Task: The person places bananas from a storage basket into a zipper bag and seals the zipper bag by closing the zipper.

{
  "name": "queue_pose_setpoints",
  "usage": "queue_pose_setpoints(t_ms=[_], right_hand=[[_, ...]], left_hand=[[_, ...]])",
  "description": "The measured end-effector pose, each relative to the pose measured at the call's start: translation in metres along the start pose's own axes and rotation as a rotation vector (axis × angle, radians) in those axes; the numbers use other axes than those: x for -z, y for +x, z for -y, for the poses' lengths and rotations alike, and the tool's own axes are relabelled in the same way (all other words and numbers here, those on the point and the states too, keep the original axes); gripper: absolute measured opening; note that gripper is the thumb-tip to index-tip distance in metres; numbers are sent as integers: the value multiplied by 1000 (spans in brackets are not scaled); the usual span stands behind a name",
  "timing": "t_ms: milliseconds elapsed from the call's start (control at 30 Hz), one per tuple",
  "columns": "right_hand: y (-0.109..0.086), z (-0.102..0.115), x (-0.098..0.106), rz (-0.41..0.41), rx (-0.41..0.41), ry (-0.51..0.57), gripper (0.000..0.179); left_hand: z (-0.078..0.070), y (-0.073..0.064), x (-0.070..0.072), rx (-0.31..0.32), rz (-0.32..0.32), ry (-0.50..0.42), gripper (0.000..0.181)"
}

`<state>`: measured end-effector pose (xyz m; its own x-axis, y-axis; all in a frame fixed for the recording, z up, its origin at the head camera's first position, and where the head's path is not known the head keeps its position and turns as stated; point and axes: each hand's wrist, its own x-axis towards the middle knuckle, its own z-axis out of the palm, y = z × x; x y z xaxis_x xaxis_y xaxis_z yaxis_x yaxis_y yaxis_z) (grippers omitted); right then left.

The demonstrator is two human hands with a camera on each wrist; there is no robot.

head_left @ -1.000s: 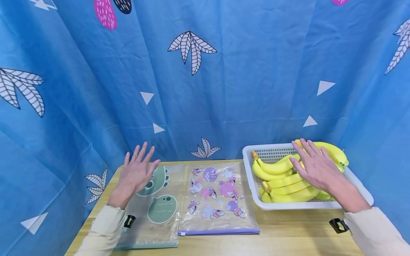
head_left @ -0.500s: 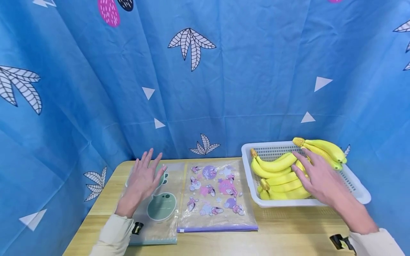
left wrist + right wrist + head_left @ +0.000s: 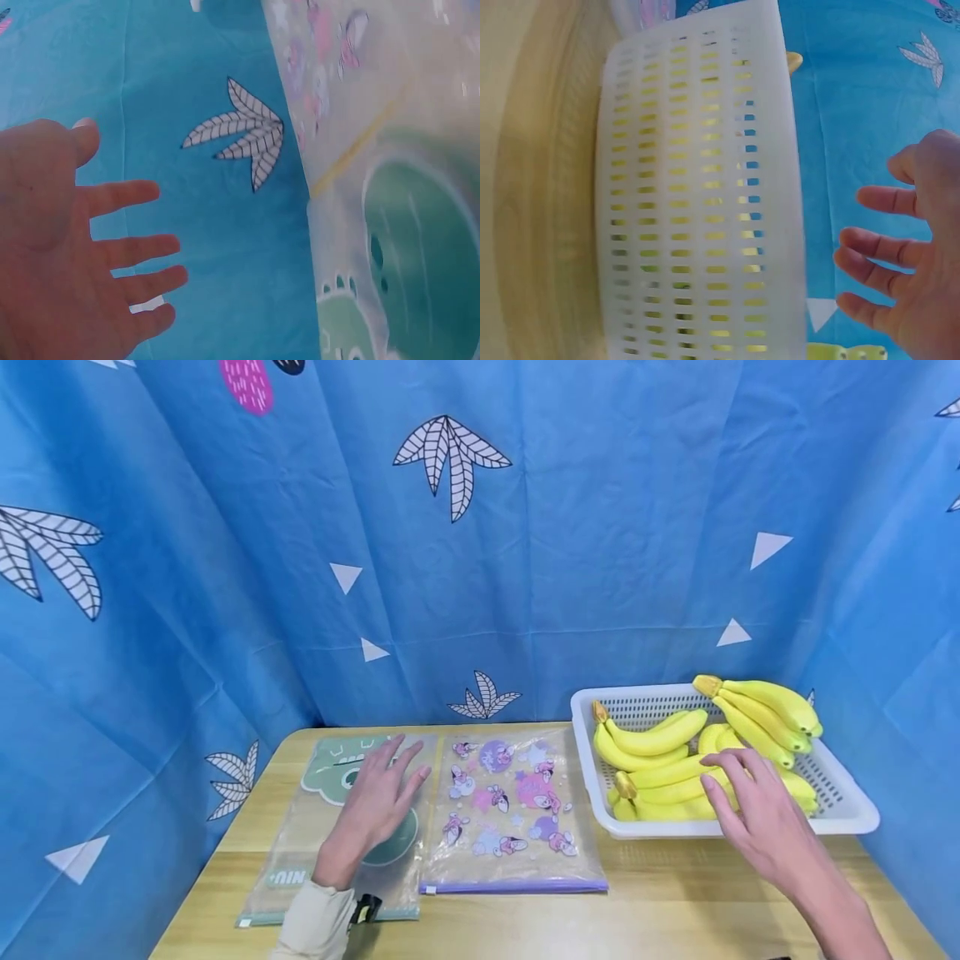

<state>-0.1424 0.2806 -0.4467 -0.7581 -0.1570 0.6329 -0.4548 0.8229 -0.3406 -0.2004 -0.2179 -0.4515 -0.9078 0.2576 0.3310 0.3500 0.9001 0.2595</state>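
Note:
My left hand (image 3: 378,797) hovers with spread fingers over a clear zip bag printed with green cartoon figures (image 3: 337,777), hiding part of the print. In the left wrist view that hand (image 3: 82,247) holds nothing. My right hand (image 3: 765,818) is above the front rim of a white plastic basket (image 3: 660,829), its fingers slightly bent and near the bananas. The right wrist view shows the right hand (image 3: 919,259) beyond the basket's slotted wall (image 3: 697,180), gripping nothing. Yellow banana bunches lie inside, among them a left bunch (image 3: 652,742), a front bunch (image 3: 667,789) and a back right bunch (image 3: 765,714).
A second zip bag (image 3: 517,852), with pink and purple prints and a purple zip, lies flat beside the green one. Both rest on a wooden table (image 3: 525,931). A blue patterned curtain (image 3: 600,568) encloses the back and sides. Dark straps (image 3: 366,910) sit at the wrists.
My left hand has moved right and lower across the green-printed bag. The right hand has drawn down and back from over the bananas towards the basket's front rim, uncovering the back right bunch.

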Motion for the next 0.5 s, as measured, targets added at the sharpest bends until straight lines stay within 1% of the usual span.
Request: queue_pose_setpoints(t_ms=[100,200,300,400,500], right_hand=[[-8,-1,-6,-2,-2,-10,8],[-16,-3,-14,0,0,-22,5],[-21,-5,-21,-9,0,-32,8],[-24,-5,-26,-12,3,-44,12],[-25,-6,-29,-4,11,-53,14]], left_hand=[[-6,-2,-6,-22,-8,-27,54],[-12,-4,-11,-41,-13,-59,50],[-19,-6,-14,-64,-19,-82,46],[-28,-8,-17,-80,-8,-105,43],[-37,-9,-20,-97,27,-142,40]])
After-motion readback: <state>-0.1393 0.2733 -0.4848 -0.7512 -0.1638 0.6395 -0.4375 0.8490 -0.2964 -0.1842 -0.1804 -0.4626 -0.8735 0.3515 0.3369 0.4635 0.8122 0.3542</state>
